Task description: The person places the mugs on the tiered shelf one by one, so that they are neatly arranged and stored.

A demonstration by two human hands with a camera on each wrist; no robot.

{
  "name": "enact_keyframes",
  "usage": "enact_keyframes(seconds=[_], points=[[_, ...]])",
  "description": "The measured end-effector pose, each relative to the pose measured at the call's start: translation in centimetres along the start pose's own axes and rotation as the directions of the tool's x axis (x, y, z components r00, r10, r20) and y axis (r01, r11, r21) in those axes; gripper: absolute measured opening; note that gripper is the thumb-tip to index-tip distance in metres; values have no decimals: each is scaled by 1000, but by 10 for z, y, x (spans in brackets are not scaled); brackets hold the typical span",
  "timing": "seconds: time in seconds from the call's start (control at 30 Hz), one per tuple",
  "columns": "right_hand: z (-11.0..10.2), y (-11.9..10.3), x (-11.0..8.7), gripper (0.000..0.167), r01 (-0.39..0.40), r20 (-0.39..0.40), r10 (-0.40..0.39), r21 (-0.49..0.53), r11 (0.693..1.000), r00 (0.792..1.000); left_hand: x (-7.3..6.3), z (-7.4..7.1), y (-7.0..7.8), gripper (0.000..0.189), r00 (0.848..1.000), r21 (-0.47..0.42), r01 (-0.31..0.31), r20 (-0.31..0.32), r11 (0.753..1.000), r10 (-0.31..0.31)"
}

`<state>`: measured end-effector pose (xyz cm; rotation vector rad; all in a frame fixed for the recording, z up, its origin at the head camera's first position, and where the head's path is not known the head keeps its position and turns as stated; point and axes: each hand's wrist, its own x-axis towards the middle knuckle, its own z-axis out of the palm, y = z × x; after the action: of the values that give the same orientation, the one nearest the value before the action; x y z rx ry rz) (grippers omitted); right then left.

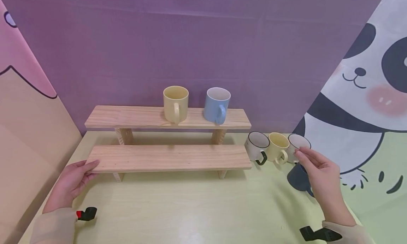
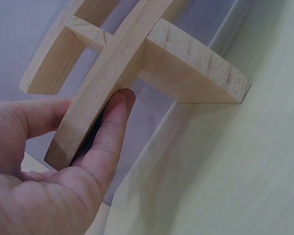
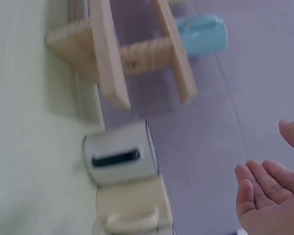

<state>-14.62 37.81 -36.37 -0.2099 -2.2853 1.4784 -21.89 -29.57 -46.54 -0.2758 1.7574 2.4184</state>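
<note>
On the left, my left hand (image 1: 71, 180) grips the end of the lower board of a two-tier wooden shelf (image 1: 168, 158), thumb on one face and fingers on the other. A yellow mug (image 1: 169, 108) and a light blue mug (image 1: 211, 108) stand on the upper board. My right hand (image 1: 324, 177) is over the mugs on the right, its thumb apart from its loosely bent fingers (image 3: 255, 171) and nothing between them. Beneath it are a white mug with a dark rim (image 1: 290, 152) and a dark blue mug (image 1: 297, 179), both partly hidden by the hand.
A white mug with a black handle (image 1: 254, 149) and a second yellow mug (image 1: 272, 151) stand beside the shelf's right end. The pale table (image 1: 178, 208) extends in front. A purple backdrop (image 1: 203, 42) hangs behind, and a panda-print panel (image 1: 343, 131) borders the right.
</note>
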Motion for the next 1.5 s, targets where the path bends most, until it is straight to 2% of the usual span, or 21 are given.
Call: enact_keyframes(seconds=[0.13, 0.23, 0.4, 0.63, 0.77, 0.83, 0.93, 1.03, 1.17, 1.37, 1.5], points=[[-20, 13, -1, 46, -42, -36, 41, -32, 999, 999, 0, 0, 0, 64, 1000, 4, -2, -1, 1000, 2], [-36, 24, -2, 46, -66, -77, 58, -104, 992, 995, 0, -1, -1, 69, 1000, 8, -4, -1, 1000, 4], [-60, 49, -3, 43, -92, -127, 77, -118, 989, 989, 0, -1, -1, 72, 1000, 9, -11, 9, 1000, 11], [-82, 84, -11, 38, -221, -156, 198, -151, 964, 968, 0, 0, 0, 74, 1000, 9, -8, 3, 1000, 8], [-89, 101, -13, 34, -266, -130, 244, -200, 943, 961, -1, 0, 0, 71, 1000, 13, -3, -2, 1000, 3], [-90, 107, -14, 40, -281, -112, 261, -223, 934, 959, -1, -1, 0, 67, 1000, 3, -2, 0, 1000, 2], [-90, 114, -14, 56, -278, -77, 267, -249, 928, 961, -1, -1, 0, 64, 1000, -8, 0, 3, 1000, 0], [-85, 119, -13, 66, -243, -15, 246, -232, 942, 969, -1, -2, 0, 67, 1000, -11, 1, 0, 1000, -1], [-79, 123, -10, 62, -197, 59, 213, -205, 959, 975, -1, -3, -1, 68, 1000, -18, -1, -2, 1000, 1], [-76, 131, -8, 67, -210, 107, 247, -276, 938, 963, 0, -3, -2, 64, 1000, -22, 4, -11, 1000, -4], [-75, 136, -6, 68, -204, 125, 241, -257, 945, 962, 0, -2, -2, 67, 1000, -9, 10, -16, 1000, -10]])
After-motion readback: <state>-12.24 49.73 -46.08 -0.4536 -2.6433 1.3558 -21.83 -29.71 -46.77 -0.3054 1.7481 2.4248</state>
